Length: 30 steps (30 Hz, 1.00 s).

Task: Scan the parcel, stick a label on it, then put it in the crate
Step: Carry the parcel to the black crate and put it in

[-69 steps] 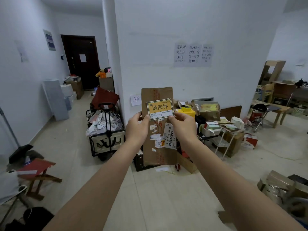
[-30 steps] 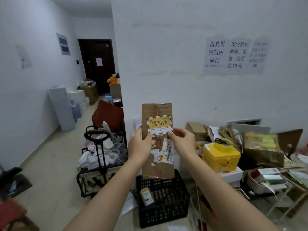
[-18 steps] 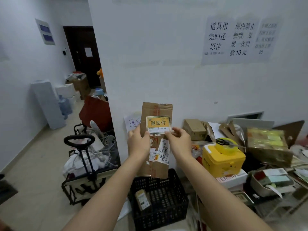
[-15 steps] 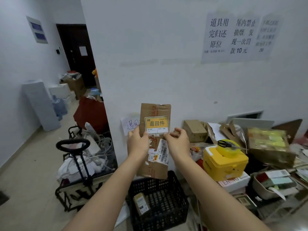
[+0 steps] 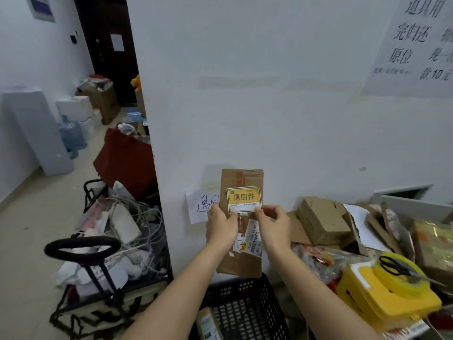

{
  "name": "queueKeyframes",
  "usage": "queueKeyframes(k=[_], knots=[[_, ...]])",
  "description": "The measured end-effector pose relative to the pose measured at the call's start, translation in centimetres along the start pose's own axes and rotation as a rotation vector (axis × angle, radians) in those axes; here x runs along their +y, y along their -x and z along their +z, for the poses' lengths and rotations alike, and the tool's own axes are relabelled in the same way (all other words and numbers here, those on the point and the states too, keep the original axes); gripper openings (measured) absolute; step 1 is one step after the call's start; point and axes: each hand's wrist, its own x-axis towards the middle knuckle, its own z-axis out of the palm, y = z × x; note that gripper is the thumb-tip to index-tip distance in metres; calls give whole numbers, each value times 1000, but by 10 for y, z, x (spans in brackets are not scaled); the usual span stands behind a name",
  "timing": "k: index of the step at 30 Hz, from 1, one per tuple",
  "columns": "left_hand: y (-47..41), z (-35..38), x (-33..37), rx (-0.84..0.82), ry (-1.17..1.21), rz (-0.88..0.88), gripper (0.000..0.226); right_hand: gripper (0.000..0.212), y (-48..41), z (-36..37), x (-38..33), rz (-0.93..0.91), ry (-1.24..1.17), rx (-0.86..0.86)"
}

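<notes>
A flat brown cardboard parcel (image 5: 241, 179) is held upright in front of the white wall, just above a black plastic crate (image 5: 245, 312). A yellow label (image 5: 244, 199) with black characters is stuck on its upper face; a white barcode sticker (image 5: 255, 241) sits lower down. My left hand (image 5: 221, 227) grips the parcel's left edge, thumb on the front. My right hand (image 5: 273, 227) holds the right edge, fingers by the label's lower corner. A small box (image 5: 208, 323) lies inside the crate.
A folding cart (image 5: 103, 256) full of cables and bags stands left of the crate. A yellow box (image 5: 384, 303) with a tape roll and scissors (image 5: 402, 268) sits to the right, behind it crumpled cartons (image 5: 323, 222). A handwritten paper note (image 5: 202, 204) hangs on the wall.
I have stepped closer to the wall and the crate, and the view has tilted down. Both hands keep the same hold on the parcel, now low above the crate.
</notes>
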Motion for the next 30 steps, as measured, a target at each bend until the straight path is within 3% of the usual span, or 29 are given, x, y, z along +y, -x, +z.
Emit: queueKeyframes(k=[3, 7, 11, 15, 19, 21, 27, 30], knots=[[-34, 5, -16, 8, -28, -34, 39, 5, -23, 22, 13, 52, 27, -25], [-79, 23, -68, 6, -3, -147, 50, 21, -41, 45, 33, 113, 22, -88], [-81, 22, -73, 0, 71, -241, 38, 31, -55, 63, 58, 148, 74, -179], [-92, 26, -99, 45, 208, -337, 43, 51, -61, 81, 90, 187, 144, -287], [-105, 34, -138, 109, 303, -421, 23, 76, -71, 92, 136, 284, 81, -436], [-111, 37, -160, 134, 281, -441, 13, 69, -75, 95, 157, 370, 15, -467], [-124, 54, -225, 205, 334, -560, 18, 33, -89, 114, 223, 619, -90, -441], [-127, 63, -256, 207, 357, -587, 25, 33, -91, 130, 255, 669, -95, -429]])
